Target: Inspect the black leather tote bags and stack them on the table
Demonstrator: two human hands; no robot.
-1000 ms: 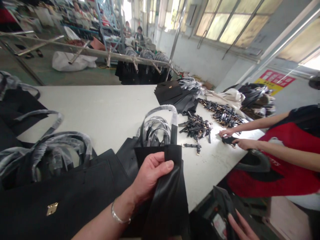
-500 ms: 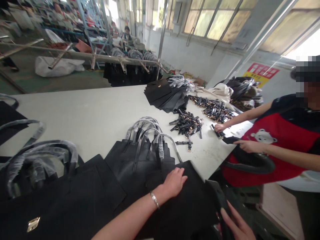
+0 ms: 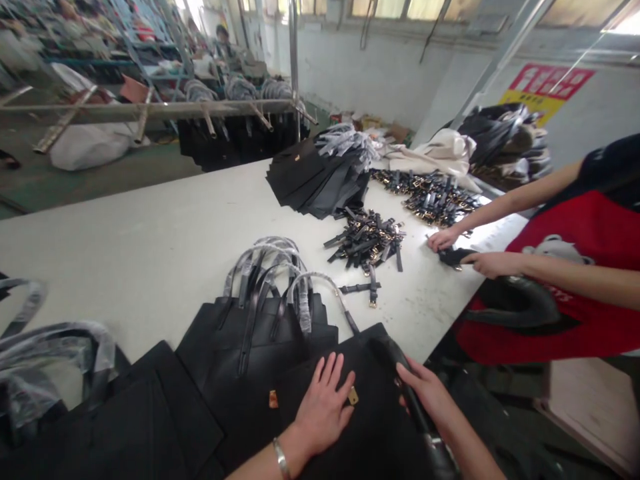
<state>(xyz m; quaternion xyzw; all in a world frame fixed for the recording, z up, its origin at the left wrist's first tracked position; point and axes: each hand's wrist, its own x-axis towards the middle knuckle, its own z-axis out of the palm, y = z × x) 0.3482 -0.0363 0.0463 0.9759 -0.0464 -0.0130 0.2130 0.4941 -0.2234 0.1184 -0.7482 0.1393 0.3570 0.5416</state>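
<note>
My left hand [image 3: 323, 403] lies flat with fingers spread on a black handbag [image 3: 370, 427], beside a small gold metal plate [image 3: 353, 396]. Along the bag's right side, my right hand [image 3: 425, 393] is wrapped around a dark, rounded bag handle [image 3: 417, 413]; its lower end is blurred. Under and behind this bag, several black bags [image 3: 210, 333] overlap, their plastic-wrapped handles [image 3: 273, 250] standing up. Another gold fitting [image 3: 273, 399] shows left of my left hand.
On the white table [image 3: 150, 227] are a heap of buckled straps [image 3: 367, 237], a larger strap pile [image 3: 435, 197] and fanned black bags [image 3: 315, 177]. Across its right edge, a co-worker in a red apron [image 3: 600, 247] holds a black piece. More bags [image 3: 115, 427] lie at left.
My left hand has moved left and down across the bag, its fingers now spread. My right hand has come up and inward with the handle. The view has turned downward.
</note>
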